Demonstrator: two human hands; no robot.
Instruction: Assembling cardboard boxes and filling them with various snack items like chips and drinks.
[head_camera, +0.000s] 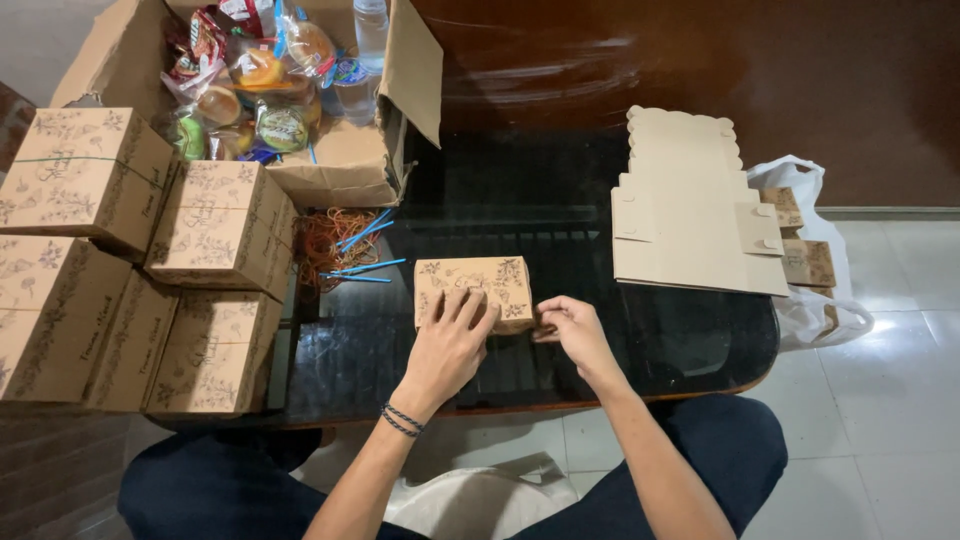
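We laid our left hand (450, 345) flat on a small printed kraft-card box (473, 290), fingers spread over its lid. The box sat at the middle of the glossy dark glass worktop (560, 230). Our right hand (572, 333) pinched its right corner, fingers together. Flat scalloped card blanks (690, 215) lay right; 5 stacked matching boxes (130, 260) stood left.

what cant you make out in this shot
Head view only:
- Small box: near face hidden by the left hand; contents unseen.
- Right hand: fingertips at the box's right end, grip unclear.
- Stacked boxes: cut off by the left edge.
- Snack carton: wrapped items too small to identify.
- White bag: mostly behind the flat cardboard.
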